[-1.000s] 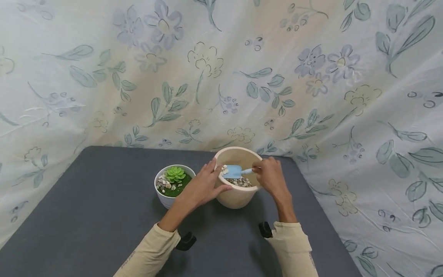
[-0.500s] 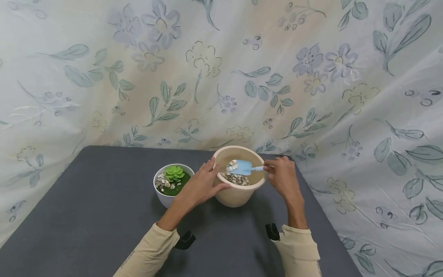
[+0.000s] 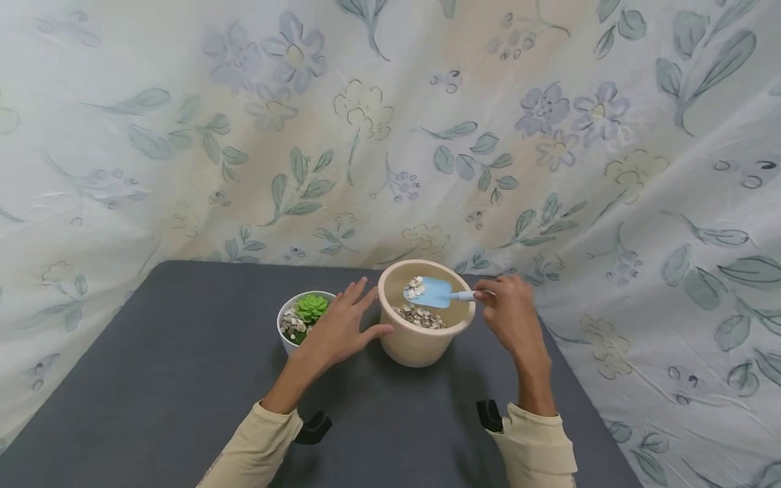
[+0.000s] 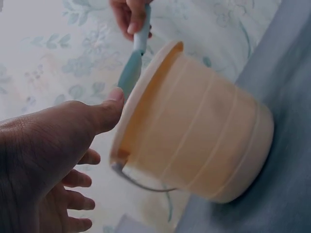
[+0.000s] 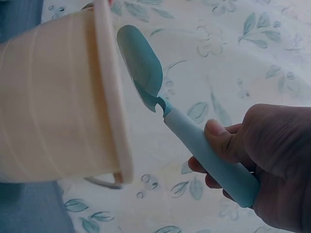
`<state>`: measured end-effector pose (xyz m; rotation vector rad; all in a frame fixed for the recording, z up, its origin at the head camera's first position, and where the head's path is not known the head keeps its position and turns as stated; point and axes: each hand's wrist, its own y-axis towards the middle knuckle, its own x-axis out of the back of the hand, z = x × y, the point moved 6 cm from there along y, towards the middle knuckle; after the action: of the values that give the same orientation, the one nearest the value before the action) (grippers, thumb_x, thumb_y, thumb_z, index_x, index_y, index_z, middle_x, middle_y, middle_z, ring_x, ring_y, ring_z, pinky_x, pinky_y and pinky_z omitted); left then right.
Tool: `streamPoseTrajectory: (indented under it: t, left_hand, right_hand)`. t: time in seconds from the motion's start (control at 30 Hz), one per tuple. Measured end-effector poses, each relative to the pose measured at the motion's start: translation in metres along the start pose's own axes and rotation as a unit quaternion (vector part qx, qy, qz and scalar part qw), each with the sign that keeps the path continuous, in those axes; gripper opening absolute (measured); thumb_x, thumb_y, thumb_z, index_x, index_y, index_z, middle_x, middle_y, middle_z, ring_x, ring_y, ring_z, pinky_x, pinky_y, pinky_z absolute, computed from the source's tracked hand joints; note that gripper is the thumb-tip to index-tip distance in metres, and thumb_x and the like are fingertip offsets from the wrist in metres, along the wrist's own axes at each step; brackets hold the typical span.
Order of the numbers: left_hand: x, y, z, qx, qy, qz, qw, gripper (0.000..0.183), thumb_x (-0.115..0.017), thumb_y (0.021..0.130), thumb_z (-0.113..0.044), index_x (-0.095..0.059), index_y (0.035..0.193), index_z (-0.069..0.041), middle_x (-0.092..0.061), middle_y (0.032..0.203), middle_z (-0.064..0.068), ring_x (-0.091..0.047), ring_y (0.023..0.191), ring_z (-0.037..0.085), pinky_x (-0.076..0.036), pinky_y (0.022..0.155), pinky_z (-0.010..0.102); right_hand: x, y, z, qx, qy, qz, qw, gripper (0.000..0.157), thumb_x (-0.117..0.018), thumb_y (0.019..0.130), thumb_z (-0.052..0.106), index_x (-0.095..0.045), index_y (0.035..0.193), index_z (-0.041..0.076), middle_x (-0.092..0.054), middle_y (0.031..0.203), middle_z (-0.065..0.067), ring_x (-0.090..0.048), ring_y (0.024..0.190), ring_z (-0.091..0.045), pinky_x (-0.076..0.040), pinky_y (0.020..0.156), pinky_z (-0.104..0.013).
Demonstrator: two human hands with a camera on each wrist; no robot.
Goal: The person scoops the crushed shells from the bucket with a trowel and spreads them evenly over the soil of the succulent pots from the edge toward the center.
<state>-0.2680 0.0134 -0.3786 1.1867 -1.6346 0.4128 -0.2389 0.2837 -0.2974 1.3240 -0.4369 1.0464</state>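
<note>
The trowel (image 3: 434, 292) hangs level over the mouth of the beige pot (image 3: 421, 342), its blue blade carrying a small heap of pebbles (image 3: 415, 287) above the pebble layer in the pot. The right hand (image 3: 512, 313), just right of the pot's rim, has its grip closed on the trowel's pale handle, thumb on top and fingers curled under. The left hand (image 3: 335, 329) is on the pot's left side with a wide grip: fingers spread and straight, thumb tip against the pot's wall. Just left of the pot, partly behind that hand, stands a small white pot (image 3: 287, 339) with a green succulent (image 3: 312, 306) and pebbles. Both pots stand on the dark grey bench (image 3: 152, 379). Behind the pot hangs a floral cloth (image 3: 390, 135). No writing can be read anywhere.
</note>
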Motion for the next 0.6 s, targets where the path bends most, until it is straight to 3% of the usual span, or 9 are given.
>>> streamPoseTrajectory:
  t: [0.37, 0.6]
  left_hand:
    - [0.025, -0.009, 0.014, 0.010, 0.021, -0.028, 0.9993, 0.085, -0.064, 0.098, -0.059, -0.042, 0.160, -0.006, -0.023, 0.172, 0.025, -0.024, 0.159, 0.049, -0.025, 0.128, 0.067]
    - [0.035, -0.026, 0.029, 0.028, 0.031, -0.048, 0.9980, 0.084, -0.068, 0.096, -0.057, -0.045, 0.159, -0.005, -0.025, 0.171, 0.026, -0.028, 0.157, 0.051, -0.028, 0.125, 0.069]
  right_hand:
    - [0.004, 0.007, 0.020, 0.018, 0.051, 0.001, 0.999, 0.012, -0.074, 0.092, -0.003, -0.081, 0.102, -0.003, -0.078, 0.095, -0.021, -0.060, 0.089, -0.038, -0.044, 0.086, -0.053]
    - [-0.012, 0.012, 0.041, 0.042, 0.072, 0.011, 0.996, 0.008, -0.075, 0.092, 0.001, -0.081, 0.097, 0.000, -0.077, 0.090, -0.018, -0.058, 0.084, -0.035, -0.045, 0.085, -0.050]
